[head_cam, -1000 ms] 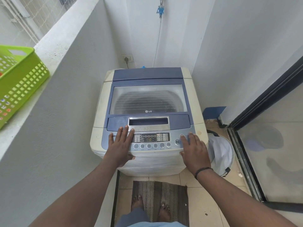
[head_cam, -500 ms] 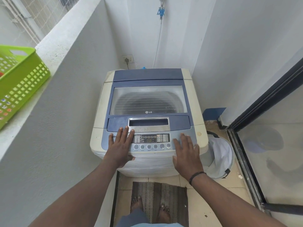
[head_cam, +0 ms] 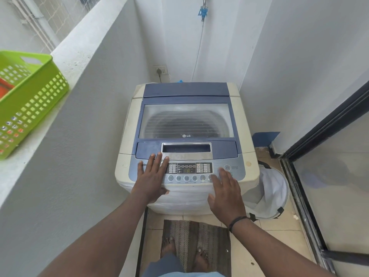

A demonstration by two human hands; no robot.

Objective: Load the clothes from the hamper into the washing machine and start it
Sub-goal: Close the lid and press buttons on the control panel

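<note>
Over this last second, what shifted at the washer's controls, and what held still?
The right hand slid left along the control panel, uncovering the power button; it grasps nothing. The left hand stayed flat on the panel's left side, and the lid stayed shut.

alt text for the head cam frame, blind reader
Both hands lie open on a closed top-load washing machine: the left hand flat beside the control panel, the right hand at its right-hand buttons. A white hamper stands on the floor to the machine's right.

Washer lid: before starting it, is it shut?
Shut. The lid lies flat on the washing machine, no gap showing.
</note>
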